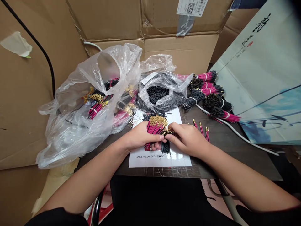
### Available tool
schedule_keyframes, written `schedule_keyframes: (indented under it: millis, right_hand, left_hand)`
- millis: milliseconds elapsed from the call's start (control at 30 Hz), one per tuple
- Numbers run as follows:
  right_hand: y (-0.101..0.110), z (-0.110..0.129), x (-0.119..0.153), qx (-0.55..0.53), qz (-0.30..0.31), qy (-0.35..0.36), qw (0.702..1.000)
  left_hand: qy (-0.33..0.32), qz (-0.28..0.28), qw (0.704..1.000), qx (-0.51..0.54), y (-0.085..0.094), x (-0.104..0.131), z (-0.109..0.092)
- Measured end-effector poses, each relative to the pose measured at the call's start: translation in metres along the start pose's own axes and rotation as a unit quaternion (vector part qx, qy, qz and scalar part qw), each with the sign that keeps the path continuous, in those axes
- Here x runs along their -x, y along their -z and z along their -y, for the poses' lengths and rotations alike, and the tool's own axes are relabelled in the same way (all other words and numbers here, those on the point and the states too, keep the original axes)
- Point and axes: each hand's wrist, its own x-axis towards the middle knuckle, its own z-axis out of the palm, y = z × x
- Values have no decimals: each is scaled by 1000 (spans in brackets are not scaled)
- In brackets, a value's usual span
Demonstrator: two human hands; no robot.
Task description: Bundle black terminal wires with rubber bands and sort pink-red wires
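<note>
My left hand (143, 135) is wrapped round a bundle of pink wires (157, 125) with gold tips, held above a white printed sheet (141, 160). Black wires (166, 147) hang below the bundle, between my hands. Close against its right side, my right hand (188, 138) has thumb and fingers pinched near the left thumb, at the gold ends of the black wires. What exactly the right fingertips grip is too small to tell. Small black tubes (147, 116) lie on the sheet behind the bundle.
An open bag of black tubes (158, 94) stands behind the sheet. On the left is a large clear bag (94, 138) with wire bundles. Tied pink and black bundles (209, 91) lie at the back right, beside a white cable (237, 133). Several loose pink wires (201, 128) lie right.
</note>
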Motion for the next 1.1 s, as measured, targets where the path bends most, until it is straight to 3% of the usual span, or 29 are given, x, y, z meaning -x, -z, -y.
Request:
schedule_keyframes:
  millis: [367,633,933,1100]
  right_hand:
    - [-2,-3,1,-12,-22,53,998]
    - [1,-3,1,-35,-8,54,998]
    - [-3,-5,-1,-26,22,41,999]
    - [-2,-5,-1,-44,35,26,998]
  left_hand:
    - [3,-9,1000,-5,0,1,0]
    - [11,-13,1000,22,-1,1,-1]
    - [74,-87,992,53,-6,0,-5]
    - [67,-94,992,58,-8,0,-7]
